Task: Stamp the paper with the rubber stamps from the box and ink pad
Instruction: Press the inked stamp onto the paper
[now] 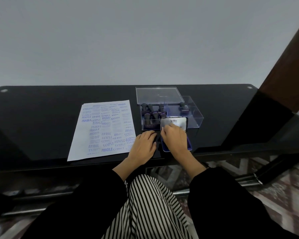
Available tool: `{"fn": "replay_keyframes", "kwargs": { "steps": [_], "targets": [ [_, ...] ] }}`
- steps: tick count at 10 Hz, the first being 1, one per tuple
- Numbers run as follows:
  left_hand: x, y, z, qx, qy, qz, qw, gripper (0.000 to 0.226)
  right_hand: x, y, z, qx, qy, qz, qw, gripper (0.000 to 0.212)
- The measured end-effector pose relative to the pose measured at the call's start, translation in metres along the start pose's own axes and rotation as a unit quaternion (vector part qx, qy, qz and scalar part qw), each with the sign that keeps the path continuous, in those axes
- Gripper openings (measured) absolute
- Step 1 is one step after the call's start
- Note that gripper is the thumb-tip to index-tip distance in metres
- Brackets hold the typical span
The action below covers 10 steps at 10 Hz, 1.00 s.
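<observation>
Striped cloth (150,204); left grip (143,145) spread; right grip (174,138), pinch on metal ink pad lid (179,123).

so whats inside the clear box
Dark-handled rubber stamps stand upright in the clear box, one stamp alone at the back right. The raised ink pad lid hides part of its front.

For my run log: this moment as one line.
left hand: flat on table | right hand: holds ink pad lid | stamps: in box | paper: stamped
</observation>
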State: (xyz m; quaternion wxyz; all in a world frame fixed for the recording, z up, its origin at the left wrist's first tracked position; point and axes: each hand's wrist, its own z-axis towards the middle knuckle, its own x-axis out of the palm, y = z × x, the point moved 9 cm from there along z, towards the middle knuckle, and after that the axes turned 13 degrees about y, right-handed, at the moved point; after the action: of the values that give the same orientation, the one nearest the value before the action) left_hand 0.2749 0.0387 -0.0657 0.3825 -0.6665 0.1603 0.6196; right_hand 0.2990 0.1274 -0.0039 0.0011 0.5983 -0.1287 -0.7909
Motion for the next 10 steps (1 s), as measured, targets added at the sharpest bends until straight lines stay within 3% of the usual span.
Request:
{"fn": "replay_keyframes", "kwargs": {
  "steps": [1, 5, 7, 8, 9, 10],
  "targets": [
    [0.0, 0.0, -0.001, 0.002, -0.004, 0.002, 1.0, 0.043, 0.004, -0.001, 0.0, -0.007, -0.016, 0.005, 1.0, 0.032],
    [0.001, 0.0, -0.002, 0.0, 0.003, 0.009, 1.0, 0.044, 0.014, -0.01, -0.015, -0.047, -0.076, 0.061, 0.994, 0.031],
    [0.002, 0.001, -0.001, 0.001, 0.003, 0.004, 1.0, 0.043, 0.017, -0.007, 0.001, -0.018, -0.046, 0.08, 0.996, 0.034],
    [0.001, 0.0, -0.002, 0.001, 0.001, 0.002, 1.0, 0.059, 0.027, -0.006, 0.017, 0.021, 0.018, 0.05, 0.998, 0.026],
    [0.001, -0.001, -0.002, 0.003, -0.004, -0.003, 1.0, 0.071, 0.033, -0.004, 0.025, 0.019, 0.034, 0.046, 0.998, 0.026],
    [0.001, 0.002, -0.002, 0.002, -0.002, -0.011, 1.0, 0.067, 0.036, -0.006, 0.026, 0.017, 0.018, 0.063, 0.998, 0.027]
  ]
}}
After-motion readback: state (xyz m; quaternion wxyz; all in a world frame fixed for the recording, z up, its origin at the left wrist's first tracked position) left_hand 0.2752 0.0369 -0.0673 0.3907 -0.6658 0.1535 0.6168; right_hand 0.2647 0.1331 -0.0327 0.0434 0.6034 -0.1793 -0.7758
